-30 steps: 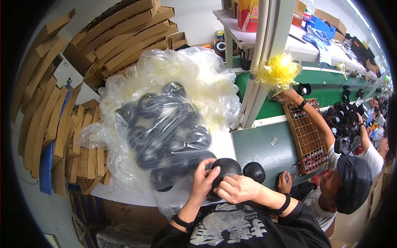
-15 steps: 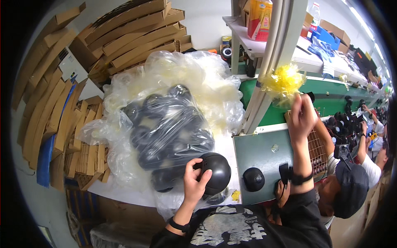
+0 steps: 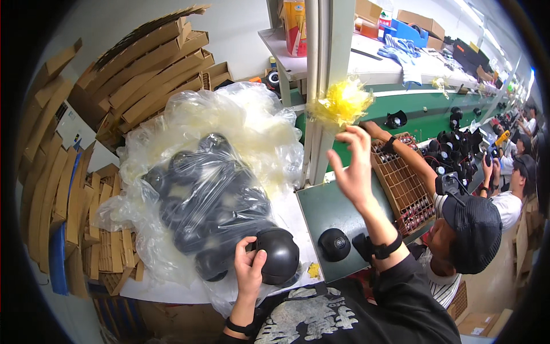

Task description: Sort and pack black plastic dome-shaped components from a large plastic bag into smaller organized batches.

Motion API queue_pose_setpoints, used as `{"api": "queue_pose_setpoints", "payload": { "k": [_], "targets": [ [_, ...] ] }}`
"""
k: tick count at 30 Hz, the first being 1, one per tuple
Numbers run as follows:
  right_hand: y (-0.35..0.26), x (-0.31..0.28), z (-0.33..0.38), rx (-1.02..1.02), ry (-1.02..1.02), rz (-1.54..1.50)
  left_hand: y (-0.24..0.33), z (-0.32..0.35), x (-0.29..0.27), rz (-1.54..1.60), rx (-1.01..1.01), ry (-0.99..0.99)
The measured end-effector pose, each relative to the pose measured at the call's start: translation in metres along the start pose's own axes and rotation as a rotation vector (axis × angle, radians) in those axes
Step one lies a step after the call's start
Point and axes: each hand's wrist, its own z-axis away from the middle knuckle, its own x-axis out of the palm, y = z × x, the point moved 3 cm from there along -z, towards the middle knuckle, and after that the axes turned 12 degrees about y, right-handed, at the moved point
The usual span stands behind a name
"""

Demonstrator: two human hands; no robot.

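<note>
My left hand point(image 3: 250, 272) grips a round black dome-shaped part point(image 3: 279, 255) at the near edge of the white table, right beside a big clear plastic bag point(image 3: 206, 189) full of the same black parts. Raised in the air, my right hand point(image 3: 353, 166) has its fingers spread and touches a bunch of yellow film point(image 3: 341, 103) tied to a grey upright post point(image 3: 322, 86). Below it a second black dome part point(image 3: 334, 243) lies on a dark green mat point(image 3: 332, 209).
Flattened cardboard boxes point(image 3: 143, 74) are stacked behind and left of the bag. To my right a person in a black cap point(image 3: 473, 232) reaches over a brown gridded tray point(image 3: 404, 186). A green conveyor point(image 3: 435, 112) carries more black parts, with other workers further along.
My right hand has left the black dome part and risen to the yellow film on the post. My left hand keeps hold of the part, now lower and nearer me.
</note>
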Motion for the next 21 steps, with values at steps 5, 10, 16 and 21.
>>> {"api": "queue_pose_setpoints", "payload": {
  "k": [5,10,16,21],
  "targets": [
    [-0.046,-0.022,0.064,0.074,-0.366,-0.310,0.005,-0.001,0.006,0.051,-0.051,-0.016],
    [-0.073,-0.041,0.095,0.112,-0.662,-0.464,0.011,0.002,0.015,0.076,-0.057,-0.057],
    [-0.070,-0.037,0.115,0.319,-0.815,-0.685,0.012,0.004,0.013,0.048,-0.067,-0.104],
    [-0.075,-0.039,0.107,0.022,-1.078,-0.750,0.003,0.000,0.010,0.097,-0.250,-0.365]
  ]
}}
